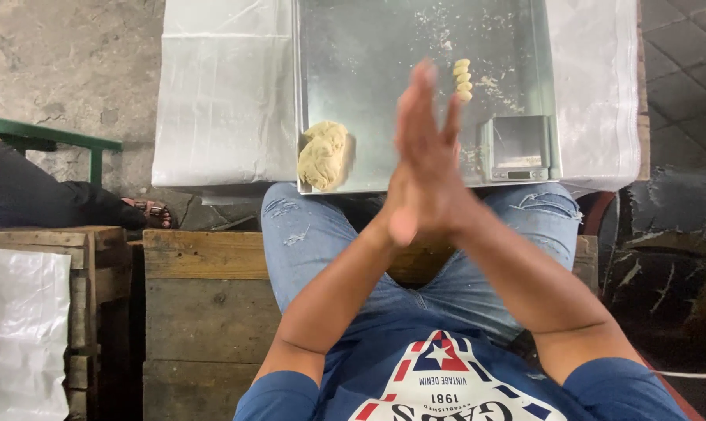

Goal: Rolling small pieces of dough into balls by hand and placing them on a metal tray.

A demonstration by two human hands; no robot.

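Pressing palm against palm, the left hand (410,168) and right hand (439,175) meet above the near edge of a metal tray (368,47), fingers straight and pointing away from the body. Whether anything lies between the flattened palms cannot be told, since the hands hide the space between them.

One lump of pale dough (323,154) rests in the near left corner of the tray, to the left of the hands and apart from them. One short row of small shaped dough pieces (463,79), about four in number, lies farther back on the tray, just beyond the right fingertips. One small digital scale (517,148) sits in the near right corner, to the right of the hands. Crumbs and flour dust speckle the tray floor around the row.

The tray lies on a white plastic sheet (220,101) covering a low table. The person sits on a wooden crate (205,296), wearing blue jeans and a blue shirt. At far left, another person's sandalled foot (146,212) rests on the concrete floor.
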